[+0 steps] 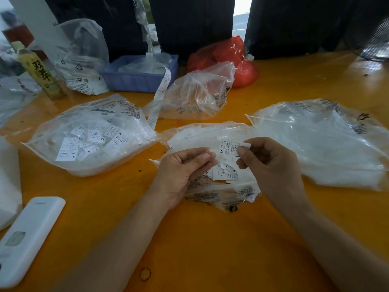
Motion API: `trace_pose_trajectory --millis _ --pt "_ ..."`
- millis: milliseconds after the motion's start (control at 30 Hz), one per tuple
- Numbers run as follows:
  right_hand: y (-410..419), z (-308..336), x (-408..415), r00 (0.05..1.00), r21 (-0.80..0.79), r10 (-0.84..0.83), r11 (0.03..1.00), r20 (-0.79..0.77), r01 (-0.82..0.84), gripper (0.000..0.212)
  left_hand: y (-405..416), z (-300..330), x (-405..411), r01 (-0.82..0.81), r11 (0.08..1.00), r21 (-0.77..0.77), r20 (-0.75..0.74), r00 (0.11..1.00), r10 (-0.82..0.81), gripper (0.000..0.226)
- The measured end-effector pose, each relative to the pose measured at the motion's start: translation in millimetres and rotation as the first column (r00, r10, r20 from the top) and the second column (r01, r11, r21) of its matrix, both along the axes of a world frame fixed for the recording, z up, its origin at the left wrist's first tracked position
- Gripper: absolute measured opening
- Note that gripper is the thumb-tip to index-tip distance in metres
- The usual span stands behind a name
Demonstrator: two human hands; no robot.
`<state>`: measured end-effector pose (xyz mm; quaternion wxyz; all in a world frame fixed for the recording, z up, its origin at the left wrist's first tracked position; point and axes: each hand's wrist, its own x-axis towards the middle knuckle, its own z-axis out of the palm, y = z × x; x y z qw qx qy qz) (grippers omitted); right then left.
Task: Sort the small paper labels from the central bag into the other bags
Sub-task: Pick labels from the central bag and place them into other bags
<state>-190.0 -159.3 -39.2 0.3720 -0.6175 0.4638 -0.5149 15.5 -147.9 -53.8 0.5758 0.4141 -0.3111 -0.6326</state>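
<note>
While both hands worked above the central bag (212,135), the right hand (267,163) pinched a small paper label (228,147) between thumb and forefinger, and this label, marked XS, was held just over the open mouth of the bag. The left hand (185,167) was beside it with the fingers loosely curled and the fingertips close to the same label; whether they really touched the paper I could not tell. Under the hands more labels (226,173) lay in the central bag, one of them marked M. This bag rested flat on the orange table (189,239), between the two forearms and the other bags. On the left side lay a clear bag (90,133) with many white labels inside, where the letters XS, XL, M and S could be read. On the right side lay a big clear bag (320,140) whose contents looked white but were too blurred to read. Behind the central bag stood another crumpled clear bag (197,93), and a long strip of labels (160,93) hung from a blue plastic tray (136,79) down to the table. A red plastic bag (231,55) was behind, a green bottle (40,72) stood at the far left, and a white flat device (27,239) lay near the left forearm.
</note>
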Motion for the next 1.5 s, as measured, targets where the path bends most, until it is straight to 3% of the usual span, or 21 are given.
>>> trace_pose_trajectory --millis 500,700,1000,1267,1500 --pt "0.8 -6.4 1.0 0.972 -0.077 -0.001 0.997 -0.233 -0.017 0.017 1.0 0.0 -1.3 -0.01 1.0 -0.02 0.022 1.0 0.01 0.023" --pt "0.3 -4.8 1.0 0.986 -0.058 -0.018 0.998 -0.165 0.008 0.014 2.0 1.8 -1.6 -0.031 0.999 -0.034 0.088 0.996 0.034 0.022" --pt "0.2 -6.5 0.3 0.986 -0.013 0.019 1.0 -0.163 -0.021 0.015 7.9 1.8 -5.6 0.035 0.995 -0.098 0.328 0.945 -0.001 0.021" --pt "-2.5 -6.5 -2.8 0.964 -0.004 0.03 0.999 -0.264 -0.033 0.017 6.5 2.7 -2.5 -0.036 0.994 -0.103 0.306 0.95 0.067 0.023" --pt "-0.9 -5.8 -1.5 0.954 0.01 0.109 0.994 -0.28 -0.11 0.015 8.9 3.5 -4.2 0.004 0.993 -0.122 0.399 0.916 0.045 0.021"
